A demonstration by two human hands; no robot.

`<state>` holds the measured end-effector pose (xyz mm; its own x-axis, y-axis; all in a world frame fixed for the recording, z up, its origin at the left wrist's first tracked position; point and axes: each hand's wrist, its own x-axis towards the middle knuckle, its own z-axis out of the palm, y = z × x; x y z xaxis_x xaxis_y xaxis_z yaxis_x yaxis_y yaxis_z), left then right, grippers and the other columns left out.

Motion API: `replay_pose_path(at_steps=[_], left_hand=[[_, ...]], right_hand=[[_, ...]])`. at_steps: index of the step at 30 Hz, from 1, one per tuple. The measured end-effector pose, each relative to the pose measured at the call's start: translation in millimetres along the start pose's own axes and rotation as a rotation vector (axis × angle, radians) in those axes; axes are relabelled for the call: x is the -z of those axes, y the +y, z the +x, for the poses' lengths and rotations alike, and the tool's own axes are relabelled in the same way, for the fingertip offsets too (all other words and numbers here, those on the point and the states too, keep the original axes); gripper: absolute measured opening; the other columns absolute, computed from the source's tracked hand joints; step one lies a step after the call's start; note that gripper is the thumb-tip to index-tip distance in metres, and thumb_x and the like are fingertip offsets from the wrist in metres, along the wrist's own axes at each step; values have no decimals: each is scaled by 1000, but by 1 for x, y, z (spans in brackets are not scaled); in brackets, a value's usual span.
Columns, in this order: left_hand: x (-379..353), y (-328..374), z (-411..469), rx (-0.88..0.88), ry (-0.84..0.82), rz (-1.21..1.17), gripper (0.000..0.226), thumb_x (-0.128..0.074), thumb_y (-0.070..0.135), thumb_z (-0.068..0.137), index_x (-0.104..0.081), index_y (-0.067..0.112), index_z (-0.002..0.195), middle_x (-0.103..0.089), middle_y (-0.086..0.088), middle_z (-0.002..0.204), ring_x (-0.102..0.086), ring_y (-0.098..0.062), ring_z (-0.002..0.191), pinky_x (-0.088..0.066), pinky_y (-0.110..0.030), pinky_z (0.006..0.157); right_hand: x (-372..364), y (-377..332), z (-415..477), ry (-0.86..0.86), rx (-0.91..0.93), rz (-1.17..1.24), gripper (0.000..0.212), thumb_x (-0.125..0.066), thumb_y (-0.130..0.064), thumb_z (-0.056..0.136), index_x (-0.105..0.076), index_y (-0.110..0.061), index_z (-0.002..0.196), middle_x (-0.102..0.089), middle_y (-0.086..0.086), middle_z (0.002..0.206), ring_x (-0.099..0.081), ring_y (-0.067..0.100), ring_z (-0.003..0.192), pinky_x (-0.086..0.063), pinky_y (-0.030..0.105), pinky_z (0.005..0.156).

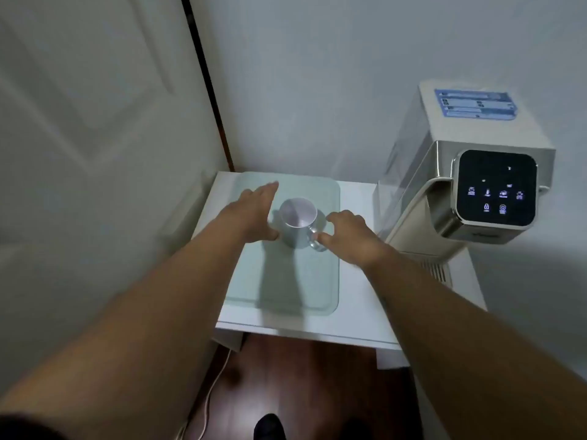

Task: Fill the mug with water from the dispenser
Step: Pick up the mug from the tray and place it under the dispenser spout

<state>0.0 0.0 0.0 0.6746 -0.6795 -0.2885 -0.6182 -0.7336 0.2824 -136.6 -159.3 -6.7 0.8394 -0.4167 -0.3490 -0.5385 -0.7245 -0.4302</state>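
Note:
A grey mug (pixel 298 221) with a pale inside stands upright on a light green mat (pixel 286 281), its handle turned toward me and to the right. It looks empty. My left hand (pixel 254 211) is spread open just left of the mug, thumb near its wall. My right hand (pixel 347 236) is just right of the mug, fingers curled, with the thumb tip at the handle. The water dispenser (pixel 470 185) stands on the right of the table, with a black touch panel (pixel 497 187) showing lit icons on its overhanging head.
The small white table (pixel 359 315) sits in a corner, with a white door (pixel 95 122) on the left and a wall behind. Dark wooden floor (pixel 301 385) with a white cable (pixel 212 392) lies below the table's front edge.

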Motion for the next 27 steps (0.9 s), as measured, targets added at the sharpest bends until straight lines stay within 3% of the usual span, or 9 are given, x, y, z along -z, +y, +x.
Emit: replay_pose_path(at_steps=[6, 10, 14, 16, 19, 23, 27], left_hand=[[-18, 1, 31, -8, -108, -121, 113, -83, 27, 80, -7, 19, 163, -19, -4, 171, -27, -26, 155, -31, -40, 120], [-27, 0, 44, -22, -112, -117, 110, -85, 20, 78, -13, 20, 162, -30, -5, 167, -33, -28, 151, -34, -39, 118], [-33, 0, 52, -9, -110, -194, 101, -86, 15, 76, -27, 20, 157, -45, -8, 155, -46, -33, 139, -43, -40, 107], [-32, 0, 54, -8, -115, -237, 91, -86, 12, 75, -34, 20, 149, -54, -9, 140, -54, -34, 123, -48, -41, 94], [-32, 1, 48, -10, -122, -299, 89, -88, 10, 72, -34, 19, 142, -57, -10, 130, -57, -34, 111, -51, -44, 93], [-37, -1, 26, -27, -44, -437, 89, -92, 16, 67, -35, 21, 134, -59, -8, 126, -63, -35, 109, -54, -51, 94], [-35, 4, -5, -61, 16, -585, 87, -92, 17, 70, -37, 25, 137, -51, 4, 130, -62, -28, 112, -54, -48, 95]], right_hand=[[-23, 5, 11, -47, -78, 207, 38, -52, -40, 100, -61, -8, 118, -63, 14, 125, -61, 32, 110, -48, 36, 89], [-32, 11, 25, -42, -116, 346, 31, -52, -32, 102, -62, -3, 103, -58, 11, 102, -58, 31, 94, -49, 38, 86], [-43, 13, 36, -126, -173, 499, 30, -47, -24, 104, -47, -20, 74, -51, 10, 85, -50, 28, 76, -48, 38, 71], [-50, 16, 40, -100, -209, 594, 30, -50, -22, 102, -45, -24, 72, -50, 8, 85, -48, 25, 72, -45, 34, 63], [-58, 24, 37, -110, -201, 679, 33, -56, -27, 99, -45, -21, 69, -41, 4, 71, -36, 21, 59, -36, 35, 64], [-58, 29, 23, -21, -133, 694, 31, -58, -37, 97, -48, -25, 70, -42, -1, 71, -37, 20, 65, -36, 38, 70], [-40, 32, -4, -37, -74, 722, 27, -57, -34, 99, -52, -24, 75, -42, -2, 71, -38, 21, 69, -39, 39, 74]])
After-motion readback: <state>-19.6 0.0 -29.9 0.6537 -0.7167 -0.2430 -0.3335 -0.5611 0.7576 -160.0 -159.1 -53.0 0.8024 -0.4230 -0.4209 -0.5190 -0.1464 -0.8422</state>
